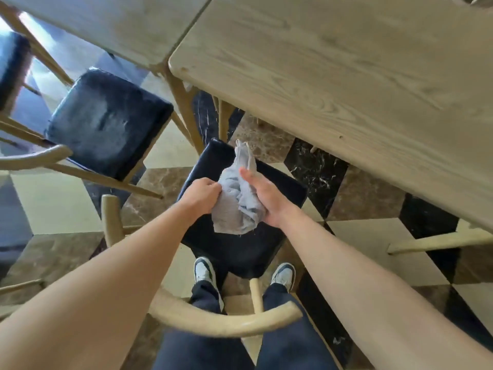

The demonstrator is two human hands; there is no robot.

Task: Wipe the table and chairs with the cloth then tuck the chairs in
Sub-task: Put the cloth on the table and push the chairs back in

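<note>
Chair-wipe step: L hand (202, 194) pinches grey cloth (234, 209), R hand (268, 200) cups it, fingers near straight, over black chair seat (240, 249). Next, prob: regather cloth, press onto seat.

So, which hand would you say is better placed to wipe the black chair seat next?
Probably the right hand: its flat palm carries most of the grey cloth above the black seat; the left hand pinches only an edge.

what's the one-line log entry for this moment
left hand: pinches cloth | right hand: flat against cloth | cloth: over chair seat | chair: not tucked under table
</note>
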